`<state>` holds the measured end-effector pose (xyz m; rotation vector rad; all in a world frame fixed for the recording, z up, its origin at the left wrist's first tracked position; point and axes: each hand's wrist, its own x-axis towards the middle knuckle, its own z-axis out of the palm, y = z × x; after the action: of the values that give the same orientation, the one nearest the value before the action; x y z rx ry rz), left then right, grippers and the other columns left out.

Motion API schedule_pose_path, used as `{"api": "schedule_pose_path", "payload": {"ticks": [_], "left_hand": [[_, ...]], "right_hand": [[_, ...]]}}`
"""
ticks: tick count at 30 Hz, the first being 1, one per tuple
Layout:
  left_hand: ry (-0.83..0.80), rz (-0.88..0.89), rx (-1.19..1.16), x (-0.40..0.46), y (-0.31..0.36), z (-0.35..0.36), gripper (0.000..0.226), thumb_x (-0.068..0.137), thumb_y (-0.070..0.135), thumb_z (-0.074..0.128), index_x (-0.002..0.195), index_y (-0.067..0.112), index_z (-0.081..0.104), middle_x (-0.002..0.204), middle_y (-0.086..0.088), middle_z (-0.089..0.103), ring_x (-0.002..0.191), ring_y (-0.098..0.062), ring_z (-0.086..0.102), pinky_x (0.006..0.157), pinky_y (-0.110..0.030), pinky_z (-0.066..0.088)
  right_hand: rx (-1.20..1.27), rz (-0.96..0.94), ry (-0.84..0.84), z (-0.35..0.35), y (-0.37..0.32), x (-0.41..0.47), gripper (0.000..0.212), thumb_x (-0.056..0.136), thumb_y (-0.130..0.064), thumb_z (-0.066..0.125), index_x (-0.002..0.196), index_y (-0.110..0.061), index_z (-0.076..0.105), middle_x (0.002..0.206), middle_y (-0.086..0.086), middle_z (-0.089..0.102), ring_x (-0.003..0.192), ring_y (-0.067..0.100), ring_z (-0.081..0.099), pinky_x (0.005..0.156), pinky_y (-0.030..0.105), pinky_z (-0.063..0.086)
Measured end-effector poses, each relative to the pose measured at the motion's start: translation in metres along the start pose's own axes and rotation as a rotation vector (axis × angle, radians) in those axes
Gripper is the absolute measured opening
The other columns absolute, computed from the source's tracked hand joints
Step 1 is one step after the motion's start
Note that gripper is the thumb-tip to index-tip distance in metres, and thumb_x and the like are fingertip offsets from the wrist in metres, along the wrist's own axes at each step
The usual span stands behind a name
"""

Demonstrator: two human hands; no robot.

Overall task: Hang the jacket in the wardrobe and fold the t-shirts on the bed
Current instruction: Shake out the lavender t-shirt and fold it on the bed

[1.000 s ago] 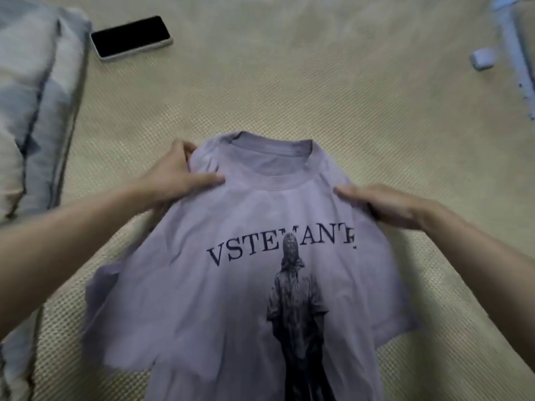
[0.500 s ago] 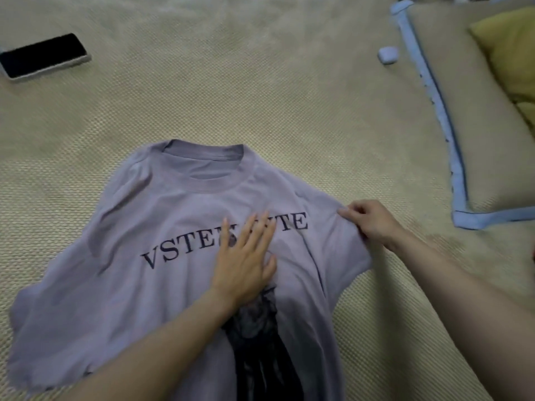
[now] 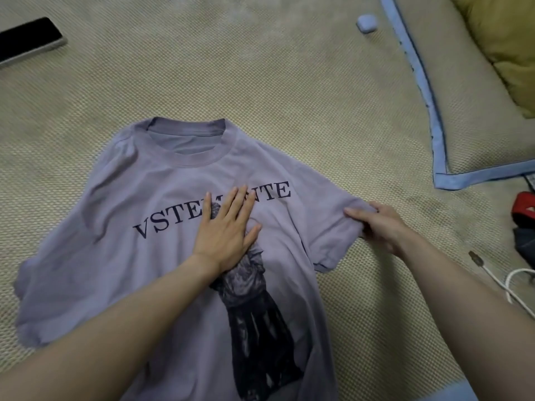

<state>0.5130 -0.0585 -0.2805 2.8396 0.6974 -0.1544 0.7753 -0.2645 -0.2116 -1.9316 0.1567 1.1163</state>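
Left hand: the left hand (image 3: 224, 231) lies flat with straight, spread fingers. It presses on the chest of the t-shirt, on top of the dark letters.
Right hand: the right hand (image 3: 379, 224) pinches the edge of the shirt's sleeve, with fingers curled round the cloth.
T-shirt: the purple t-shirt (image 3: 121, 256) lies front side up on the bed (image 3: 289, 82). Its neck points away from the person. It has dark letters and a dark picture of a figure. The other sleeve is spread out to the left side.
Cable: a white cable (image 3: 509, 287) lies on the bed near the right arm.
Red thing: a red and dark thing (image 3: 525, 209) sits at the right edge. It is cut off, so it may be a tool, I cannot tell.
Pillow: a tan pillow with a blue edge (image 3: 474, 91) lies far right. A yellow cushion (image 3: 503, 39) rests on it.
Small case: a small pale blue case (image 3: 366, 23) sits on the bed just beside the pillow.
Phone: a dark phone (image 3: 27, 40) lies far left, well apart from the shirt.
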Motion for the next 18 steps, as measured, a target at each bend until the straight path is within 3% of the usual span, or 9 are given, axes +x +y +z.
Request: {"api": "schedule_pose_path", "payload": {"ticks": [3, 5, 7, 10, 12, 16, 18], "left_hand": [[0.002, -0.016, 0.001, -0.006, 0.003, -0.004, 0.073, 0.102, 0.058, 0.012, 0.162, 0.018, 0.004, 0.17, -0.002, 0.006, 0.156, -0.018, 0.003, 0.123, -0.058, -0.003], [0.021, -0.047, -0.039, -0.011, 0.01, -0.007, 0.073, 0.103, 0.057, 0.014, 0.162, 0.015, 0.005, 0.17, -0.003, 0.007, 0.156, -0.019, 0.004, 0.123, -0.058, -0.002], [0.042, -0.032, -0.08, -0.017, 0.023, -0.011, 0.073, 0.104, 0.056, 0.017, 0.162, 0.013, 0.005, 0.17, -0.004, 0.005, 0.156, -0.019, 0.004, 0.123, -0.057, -0.003], [0.092, 0.087, -0.071, -0.026, 0.049, -0.015, 0.073, 0.105, 0.055, 0.021, 0.161, 0.011, 0.009, 0.169, -0.005, 0.008, 0.156, -0.017, 0.008, 0.123, -0.059, 0.002], [0.098, 0.137, -0.058, -0.033, 0.065, -0.012, 0.074, 0.104, 0.055, 0.023, 0.161, 0.01, 0.012, 0.169, -0.006, 0.011, 0.156, -0.018, 0.01, 0.123, -0.059, 0.007], [0.042, 0.162, -0.069, -0.045, 0.093, -0.001, 0.075, 0.103, 0.058, 0.023, 0.161, 0.012, 0.012, 0.169, -0.005, 0.009, 0.156, -0.019, 0.008, 0.122, -0.059, 0.007], [-0.023, 0.171, -0.045, -0.054, 0.099, 0.01, 0.075, 0.103, 0.059, 0.021, 0.162, 0.014, 0.009, 0.17, -0.004, 0.007, 0.156, -0.019, 0.006, 0.122, -0.059, 0.005]], "right_hand": [[-0.055, 0.173, -0.223, 0.011, 0.006, -0.017, 0.047, 0.077, -0.008, 0.086, 0.119, -0.007, 0.065, 0.112, 0.012, 0.077, 0.101, 0.025, 0.075, 0.088, 0.037, 0.062], [-0.163, 0.22, -0.243, 0.009, 0.015, -0.022, 0.05, 0.073, -0.006, 0.088, 0.118, -0.005, 0.066, 0.11, 0.012, 0.077, 0.104, 0.026, 0.075, 0.097, 0.041, 0.058], [-0.11, 0.176, -0.146, 0.006, 0.025, -0.023, 0.043, 0.077, -0.004, 0.085, 0.117, -0.001, 0.068, 0.109, 0.014, 0.077, 0.099, 0.025, 0.076, 0.091, 0.038, 0.06], [0.188, 0.049, 0.072, 0.002, 0.04, -0.021, 0.027, 0.089, -0.002, 0.072, 0.115, 0.004, 0.068, 0.11, 0.019, 0.076, 0.09, 0.024, 0.075, 0.08, 0.033, 0.063], [0.225, 0.038, 0.031, 0.009, 0.053, -0.03, 0.027, 0.091, -0.009, 0.072, 0.117, -0.001, 0.069, 0.107, 0.013, 0.077, 0.089, 0.021, 0.075, 0.079, 0.034, 0.062], [-0.107, 0.075, -0.185, 0.025, 0.073, -0.056, 0.032, 0.082, -0.012, 0.083, 0.111, -0.004, 0.073, 0.099, 0.011, 0.079, 0.078, 0.013, 0.073, 0.066, 0.023, 0.052], [-0.109, 0.069, -0.114, 0.022, 0.076, -0.06, 0.025, 0.086, -0.006, 0.077, 0.11, 0.003, 0.072, 0.089, 0.011, 0.079, 0.071, 0.013, 0.074, 0.064, 0.022, 0.052]]}}
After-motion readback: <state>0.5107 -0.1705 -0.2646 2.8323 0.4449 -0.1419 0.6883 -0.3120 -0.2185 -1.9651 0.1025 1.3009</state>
